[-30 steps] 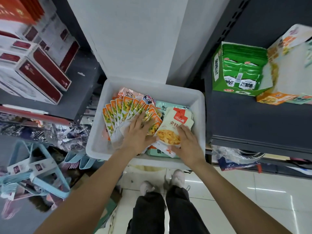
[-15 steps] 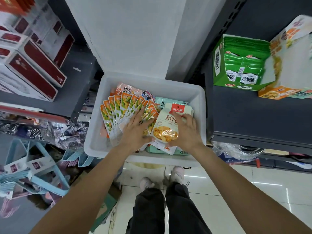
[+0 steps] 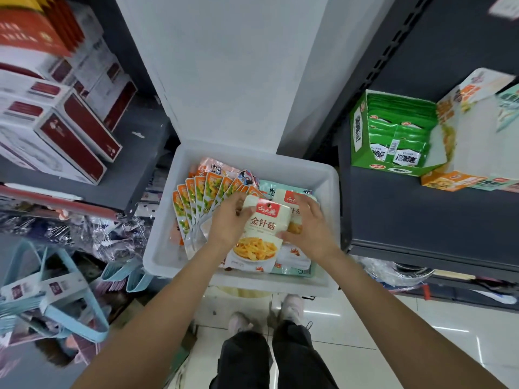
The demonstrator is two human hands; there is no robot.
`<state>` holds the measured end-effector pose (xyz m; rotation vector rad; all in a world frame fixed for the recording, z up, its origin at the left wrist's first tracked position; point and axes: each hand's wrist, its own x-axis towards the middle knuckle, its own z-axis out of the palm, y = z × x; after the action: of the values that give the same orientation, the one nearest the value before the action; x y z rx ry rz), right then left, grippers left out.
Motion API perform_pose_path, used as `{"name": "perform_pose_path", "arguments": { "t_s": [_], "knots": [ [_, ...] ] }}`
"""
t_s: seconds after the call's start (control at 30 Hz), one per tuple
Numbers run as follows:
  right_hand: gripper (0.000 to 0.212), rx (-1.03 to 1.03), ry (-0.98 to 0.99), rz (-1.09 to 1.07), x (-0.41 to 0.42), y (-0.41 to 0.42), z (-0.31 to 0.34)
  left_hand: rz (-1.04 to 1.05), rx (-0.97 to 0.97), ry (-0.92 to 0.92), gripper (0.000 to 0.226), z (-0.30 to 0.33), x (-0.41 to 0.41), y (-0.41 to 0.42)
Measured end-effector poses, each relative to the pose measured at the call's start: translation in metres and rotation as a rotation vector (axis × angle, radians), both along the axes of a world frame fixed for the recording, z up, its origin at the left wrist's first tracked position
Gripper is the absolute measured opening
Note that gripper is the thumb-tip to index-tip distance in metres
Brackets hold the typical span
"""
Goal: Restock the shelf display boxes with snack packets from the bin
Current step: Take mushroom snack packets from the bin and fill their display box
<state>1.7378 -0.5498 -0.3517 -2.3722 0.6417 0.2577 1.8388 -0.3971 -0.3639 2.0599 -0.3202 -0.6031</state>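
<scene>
A: What changed?
B: Both hands lifted a white mushroom packet [image 3: 259, 230] up. Before, it lay flat in the bin [image 3: 327, 192].
A: Fingers?
B: Left hand [image 3: 229, 220] and right hand [image 3: 309, 226] pinch its sides.
A: Next?
B: Probably the orange box [image 3: 449, 181], at two o'clock.

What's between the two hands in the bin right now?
In the head view, a cream packet with a red label spans the gap between left hand and right hand, over the white bin; both hands grip its edges.
</scene>
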Motion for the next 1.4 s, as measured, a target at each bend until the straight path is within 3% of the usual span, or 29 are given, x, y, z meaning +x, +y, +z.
{"name": "perform_pose_path", "arguments": {
  "t_s": [0.17, 0.5, 0.63, 0.7, 0.77, 0.83, 0.9, 1.1, 1.2, 1.4],
  "knots": [
    [0.098, -0.094, 0.307, 0.040, 0.006, -0.006, -0.012, 0.147, 0.084, -0.088, 0.013, -0.004, 0.010, 0.026],
    [0.063, -0.257, 0.293, 0.178, 0.004, -0.002, 0.001, 0.221, 0.000, 0.001, 0.012, 0.006, 0.009, 0.033],
    [0.096, -0.171, 0.308, 0.129, 0.009, -0.005, -0.002, 0.211, -0.021, 0.046, 0.011, 0.014, 0.009, 0.038],
    [0.100, -0.169, 0.337, 0.122, 0.009, -0.004, -0.004, 0.204, -0.041, 0.072, 0.009, 0.019, 0.009, 0.041],
    [0.089, -0.263, 0.288, 0.086, 0.006, -0.002, -0.002, 0.201, -0.058, 0.089, 0.008, 0.024, 0.008, 0.044],
    [0.060, -0.340, 0.142, 0.022, 0.003, -0.001, 0.002, 0.194, -0.072, 0.087, 0.009, 0.029, 0.006, 0.047],
    [0.035, -0.274, 0.008, -0.079, 0.002, -0.001, 0.009, 0.187, -0.082, 0.081, 0.011, 0.035, 0.003, 0.048],
    [0.022, -0.039, -0.179, -0.099, 0.005, -0.003, 0.049, 0.136, -0.149, 0.023, 0.020, 0.073, -0.006, 0.043],
    [0.019, -0.005, -0.254, -0.047, 0.001, -0.004, 0.077, 0.119, -0.200, -0.022, 0.004, 0.097, -0.011, 0.036],
    [0.019, 0.016, -0.437, -0.083, -0.023, -0.041, 0.128, 0.062, -0.228, -0.206, 0.006, 0.155, -0.029, -0.003]
  ]
}}
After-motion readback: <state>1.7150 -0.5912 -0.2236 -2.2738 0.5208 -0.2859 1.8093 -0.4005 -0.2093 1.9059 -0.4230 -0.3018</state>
